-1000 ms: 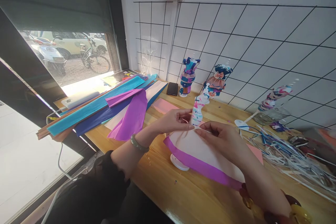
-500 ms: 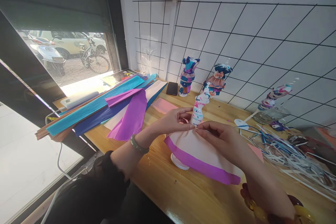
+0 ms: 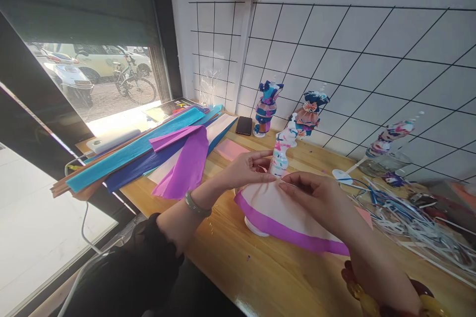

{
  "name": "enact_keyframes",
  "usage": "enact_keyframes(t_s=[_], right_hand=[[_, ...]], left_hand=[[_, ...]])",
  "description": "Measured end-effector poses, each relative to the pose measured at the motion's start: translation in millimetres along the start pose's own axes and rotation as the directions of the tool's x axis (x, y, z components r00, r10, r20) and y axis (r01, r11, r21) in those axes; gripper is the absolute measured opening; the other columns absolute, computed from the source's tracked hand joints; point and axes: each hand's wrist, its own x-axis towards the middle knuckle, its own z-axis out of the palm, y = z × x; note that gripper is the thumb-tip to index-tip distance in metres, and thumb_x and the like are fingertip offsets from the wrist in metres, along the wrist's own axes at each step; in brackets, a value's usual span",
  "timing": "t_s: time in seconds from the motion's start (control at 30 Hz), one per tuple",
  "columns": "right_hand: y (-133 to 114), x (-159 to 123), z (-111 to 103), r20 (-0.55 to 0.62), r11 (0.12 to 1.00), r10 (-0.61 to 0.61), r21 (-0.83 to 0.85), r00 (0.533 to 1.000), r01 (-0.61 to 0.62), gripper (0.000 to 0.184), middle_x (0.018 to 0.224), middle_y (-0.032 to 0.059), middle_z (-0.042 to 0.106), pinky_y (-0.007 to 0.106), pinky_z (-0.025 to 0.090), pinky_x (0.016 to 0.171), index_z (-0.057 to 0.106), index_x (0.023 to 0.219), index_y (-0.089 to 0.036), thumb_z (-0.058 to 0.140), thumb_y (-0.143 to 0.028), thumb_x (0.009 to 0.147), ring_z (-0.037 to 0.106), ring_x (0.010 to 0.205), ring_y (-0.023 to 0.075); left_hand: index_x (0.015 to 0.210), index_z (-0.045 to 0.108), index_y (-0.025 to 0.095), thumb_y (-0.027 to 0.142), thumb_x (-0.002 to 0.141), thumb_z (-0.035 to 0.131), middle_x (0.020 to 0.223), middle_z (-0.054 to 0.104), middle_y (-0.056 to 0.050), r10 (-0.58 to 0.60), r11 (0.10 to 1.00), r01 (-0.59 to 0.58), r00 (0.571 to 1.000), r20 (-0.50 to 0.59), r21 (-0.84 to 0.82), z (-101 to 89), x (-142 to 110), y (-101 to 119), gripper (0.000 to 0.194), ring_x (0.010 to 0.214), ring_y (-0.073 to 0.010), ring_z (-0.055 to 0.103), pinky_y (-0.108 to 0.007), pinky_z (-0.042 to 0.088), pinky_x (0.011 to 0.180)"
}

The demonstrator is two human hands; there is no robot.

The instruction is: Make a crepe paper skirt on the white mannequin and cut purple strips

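Observation:
A small white dress form [image 3: 281, 154] splashed with pink and blue stands tilted on a round white base [image 3: 256, 227]. Around its lower part hangs a pale pink paper skirt [image 3: 273, 206] with a purple band [image 3: 293, 237] along the bottom. My left hand [image 3: 248, 169] is closed at the skirt's top edge, thumb in front and fingers partly behind the form. From the right, my right hand [image 3: 316, 193] pinches the same gathered edge between thumb and fingers. The far side of the skirt is hidden.
Purple, turquoise and blue paper strips [image 3: 137, 146] lie at the left by the window. A phone [image 3: 244, 126] and two dressed forms [image 3: 266, 109] stand near the wall grid. Another form [image 3: 390, 136], a glass jar [image 3: 388, 161] and tangled ribbons [image 3: 420, 223] are at the right.
The right end of the skirt's purple band has moved a little right, partly behind my right wrist. Both hands keep their pinch at the waist.

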Motion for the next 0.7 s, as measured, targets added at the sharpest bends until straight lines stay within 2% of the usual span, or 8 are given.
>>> enact_keyframes(t_s=[0.13, 0.3, 0.7], right_hand=[[-1.3, 0.0, 0.8, -0.005, 0.997, -0.047, 0.06, 0.999, 0.047, 0.027, 0.089, 0.0049, 0.07, 0.03, 0.047, 0.065, 0.067, 0.087, -0.022, 0.051, -0.044, 0.083, 0.061, 0.079, 0.0207], [-1.1, 0.8, 1.5, -0.021, 0.994, -0.07, 0.079, 0.997, 0.071, 0.023, 0.088, 0.0049, 0.07, 0.031, 0.047, 0.068, 0.067, 0.084, -0.023, 0.054, -0.041, 0.082, 0.062, 0.081, 0.0212], [-5.0, -1.5, 2.2, -0.075, 0.993, 0.001, 0.114, 0.997, 0.008, 0.02, 0.09, 0.0042, 0.072, 0.031, 0.05, 0.07, 0.071, 0.081, -0.024, 0.06, -0.04, 0.078, 0.064, 0.082, 0.0218]], left_hand=[[0.128, 0.05, 0.018, 0.024, 0.063, 0.076, 0.113, 0.062, -0.013, 0.014, 1.0, -0.014, 1.0, -0.005, -0.015, -0.1, 0.5, -2.1, 0.07, 0.104, -0.0219, 0.057, -0.033, 0.044, 0.085], [0.128, 0.05, 0.02, 0.023, 0.062, 0.077, 0.11, 0.063, -0.012, 0.037, 0.999, -0.037, 0.999, 0.001, -0.031, 0.8, 1.1, -1.0, 0.071, 0.099, -0.0197, 0.058, -0.03, 0.044, 0.08], [0.126, 0.051, 0.019, 0.018, 0.063, 0.076, 0.098, 0.064, -0.008, 0.084, 0.992, -0.081, 0.996, 0.021, -0.093, 0.6, 1.1, -0.9, 0.068, 0.089, -0.0137, 0.059, -0.026, 0.046, 0.079]])
